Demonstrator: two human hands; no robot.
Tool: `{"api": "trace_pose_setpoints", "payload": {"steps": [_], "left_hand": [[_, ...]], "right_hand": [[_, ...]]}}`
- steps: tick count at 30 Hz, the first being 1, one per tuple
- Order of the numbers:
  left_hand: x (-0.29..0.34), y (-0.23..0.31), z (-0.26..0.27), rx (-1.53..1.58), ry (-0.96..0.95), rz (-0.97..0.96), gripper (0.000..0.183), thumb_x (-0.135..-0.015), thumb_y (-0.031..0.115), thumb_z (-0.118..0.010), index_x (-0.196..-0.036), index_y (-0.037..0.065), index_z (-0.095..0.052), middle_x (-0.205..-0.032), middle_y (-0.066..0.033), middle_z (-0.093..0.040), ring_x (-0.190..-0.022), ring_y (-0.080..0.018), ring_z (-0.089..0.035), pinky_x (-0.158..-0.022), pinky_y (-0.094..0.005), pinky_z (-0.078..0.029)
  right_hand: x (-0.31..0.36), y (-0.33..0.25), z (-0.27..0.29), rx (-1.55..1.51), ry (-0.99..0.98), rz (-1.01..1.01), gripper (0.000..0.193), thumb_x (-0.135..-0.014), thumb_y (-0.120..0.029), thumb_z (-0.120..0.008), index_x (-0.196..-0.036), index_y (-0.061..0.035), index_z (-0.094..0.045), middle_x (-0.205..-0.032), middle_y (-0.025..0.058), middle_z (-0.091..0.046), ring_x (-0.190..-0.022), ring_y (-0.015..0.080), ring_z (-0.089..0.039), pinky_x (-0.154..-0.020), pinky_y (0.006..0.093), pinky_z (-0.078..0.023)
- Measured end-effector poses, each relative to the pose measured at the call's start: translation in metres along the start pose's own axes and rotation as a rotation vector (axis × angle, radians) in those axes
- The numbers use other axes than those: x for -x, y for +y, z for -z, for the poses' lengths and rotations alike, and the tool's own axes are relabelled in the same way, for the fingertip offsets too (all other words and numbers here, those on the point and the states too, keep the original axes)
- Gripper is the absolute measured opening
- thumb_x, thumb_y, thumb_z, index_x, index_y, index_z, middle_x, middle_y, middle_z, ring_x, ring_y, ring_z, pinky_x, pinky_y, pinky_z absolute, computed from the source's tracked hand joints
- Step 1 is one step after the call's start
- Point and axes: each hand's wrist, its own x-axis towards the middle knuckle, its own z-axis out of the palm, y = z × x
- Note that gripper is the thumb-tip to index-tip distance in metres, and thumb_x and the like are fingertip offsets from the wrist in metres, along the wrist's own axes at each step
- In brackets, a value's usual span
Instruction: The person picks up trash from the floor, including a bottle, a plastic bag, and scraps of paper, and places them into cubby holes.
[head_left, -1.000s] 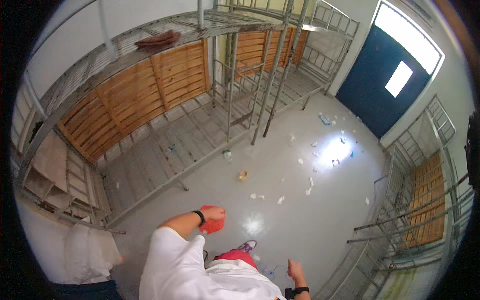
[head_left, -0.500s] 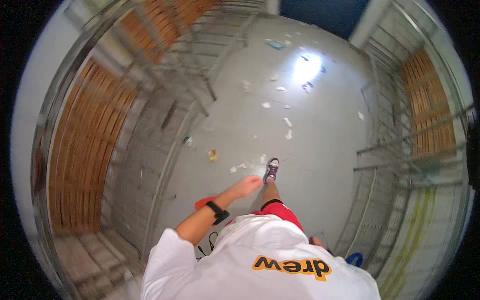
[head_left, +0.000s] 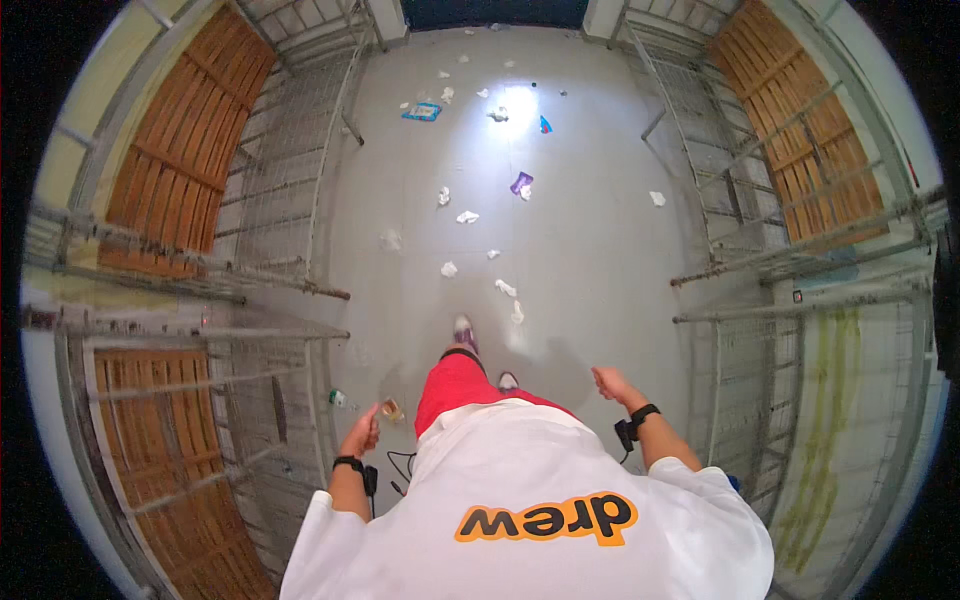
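The left hand hangs at the person's side, its fingers curled in toward the palm; how tightly they close, I cannot tell. The right hand is out on the other side, over the floor, its fingers bunched close together and pointing inward; whether they press on one another, I cannot tell. Each wrist wears a black band.

The yellow tub is on the floor, in the view just inward of the left hand's fingers. The green and white tub lies farther left, close to the edge of the left bed frame. Nearest the right hand among the litter is a crumpled tissue, ahead of the shoes and near the middle of the aisle.

That aisle of grey floor runs from the person to the dark blue door, with metal bunks along both edges. Rail ends jut into it from the left bed frame and from the right bed frame, narrowing it there. More tissues trail along the middle, with a purple packet and, farther off, a blue packet left of the bright patch on the floor. One tissue lies near the right-hand bunks.
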Motion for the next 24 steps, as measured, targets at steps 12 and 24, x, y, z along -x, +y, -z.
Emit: {"api": "trace_pose_setpoints", "payload": {"steps": [12,24], "left_hand": [[-0.123,0.304,0.07,0.319,-0.013,-0.121,0.054,-0.094,0.057,-0.043,-0.057,0.022,-0.023,-0.048,0.0064,-0.019,-0.039,-0.0098,-0.02,-0.038,-0.0256,-0.014],[-0.233,0.747,-0.005,-0.159,0.145,-0.266,0.06,-0.09,0.067,-0.037,-0.055,0.019,-0.029,-0.046,0.0045,-0.028,-0.039,-0.0114,-0.023,-0.04,-0.0288,-0.017]], "right_hand": [[-0.077,-0.176,0.064,-0.323,0.521,-0.028,0.035,-0.091,-0.036,-0.047,-0.063,-0.0163,-0.044,-0.052,-0.0026,-0.039,-0.04,0.0124,-0.035,-0.037,0.0286,-0.026],[-0.247,-0.404,0.038,-0.442,0.43,-0.165,0.039,-0.09,-0.035,-0.05,-0.057,-0.0192,-0.036,-0.046,-0.0039,-0.029,-0.034,0.012,-0.026,-0.034,0.0293,-0.018]]}}
